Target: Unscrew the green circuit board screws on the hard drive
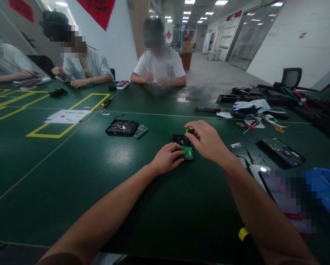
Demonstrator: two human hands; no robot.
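On the green table a small black hard drive (178, 139) with a green circuit board (188, 151) lies in front of me. My left hand (167, 158) rests on its left side, fingers spread over the board's edge. Thumb and fingers of my right hand (206, 141) are closed round the yellow and black handle of a screwdriver (190, 130), held upright over the drive. Its tip is too small to make out. To the left lie a larger opened black drive (122, 127) and a loose circuit board (141, 131).
At the right are another drive (281, 151), a white device (260, 173), a blue bin (326, 191), a red-tipped screwdriver (250, 127) and gloves (252, 106). Three people sit across the table. A paper sheet (68, 116) lies left.
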